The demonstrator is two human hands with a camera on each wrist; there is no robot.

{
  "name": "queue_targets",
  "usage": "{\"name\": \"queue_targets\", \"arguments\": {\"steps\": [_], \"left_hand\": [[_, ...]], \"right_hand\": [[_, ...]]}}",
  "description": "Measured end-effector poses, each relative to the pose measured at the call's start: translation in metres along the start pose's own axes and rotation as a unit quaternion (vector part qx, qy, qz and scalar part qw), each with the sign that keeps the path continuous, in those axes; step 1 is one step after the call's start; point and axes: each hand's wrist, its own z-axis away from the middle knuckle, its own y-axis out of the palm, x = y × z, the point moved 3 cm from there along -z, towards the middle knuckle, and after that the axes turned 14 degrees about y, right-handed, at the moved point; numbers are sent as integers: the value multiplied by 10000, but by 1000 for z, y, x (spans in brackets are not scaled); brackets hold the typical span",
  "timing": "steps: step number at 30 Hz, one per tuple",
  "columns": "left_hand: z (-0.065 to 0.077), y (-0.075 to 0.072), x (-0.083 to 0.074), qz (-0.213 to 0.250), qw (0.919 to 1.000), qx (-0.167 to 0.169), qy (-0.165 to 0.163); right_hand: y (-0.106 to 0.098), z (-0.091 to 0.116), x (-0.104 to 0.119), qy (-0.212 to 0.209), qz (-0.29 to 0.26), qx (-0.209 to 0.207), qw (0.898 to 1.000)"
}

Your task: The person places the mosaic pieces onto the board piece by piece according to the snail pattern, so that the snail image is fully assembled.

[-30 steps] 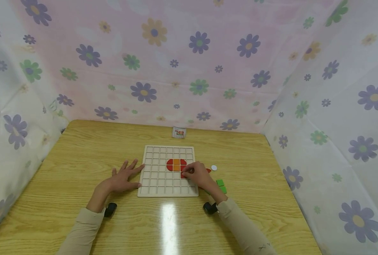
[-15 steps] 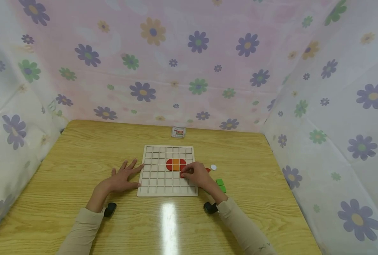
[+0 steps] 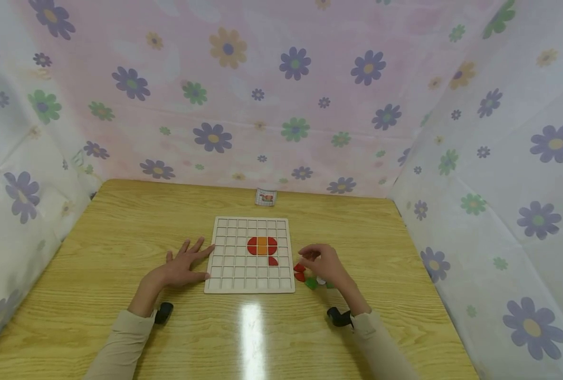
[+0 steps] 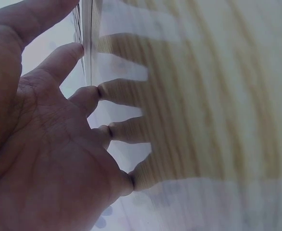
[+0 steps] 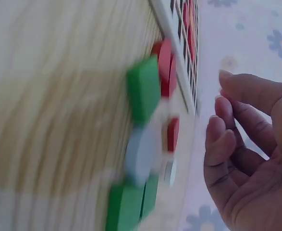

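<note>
A pale wooden grid board lies on the table, holding orange squares flanked by red quarter-round pieces. Below them, one more red quarter-round piece sits in a cell. My left hand rests with spread fingers at the board's left edge. Right of the board, my right hand is over the loose pieces, fingers loosely bent around nothing. Under it are red pieces beside the board edge. The right wrist view also has green blocks and a white disc, partly hidden by the hand in the head view.
A small picture card lies behind the board near the table's back edge. Flowered cloth hangs behind the table and at both sides. A second, smaller white piece lies farther off in the right wrist view.
My right hand has let go of the red quarter-round piece, leaving it in the board, and has moved right to the loose pieces. The left hand stays put.
</note>
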Motion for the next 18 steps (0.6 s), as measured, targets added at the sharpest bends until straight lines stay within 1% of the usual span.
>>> {"name": "queue_targets", "arguments": {"steps": [3, 9, 13, 18], "left_hand": [[1, 0, 0, 12, 10000, -6, -1], [-1, -1, 0, 8, 10000, -5, 18], [0, -1, -1, 11, 10000, 6, 24], [1, -1, -1, 0, 10000, -11, 22]], "right_hand": [[-14, 9, -13, 100, 243, -30, 9996], [-38, 20, -35, 490, 735, -95, 9960], [-43, 23, -45, 607, 944, 9, 9937], [-44, 21, -52, 632, 956, 51, 9934]]}}
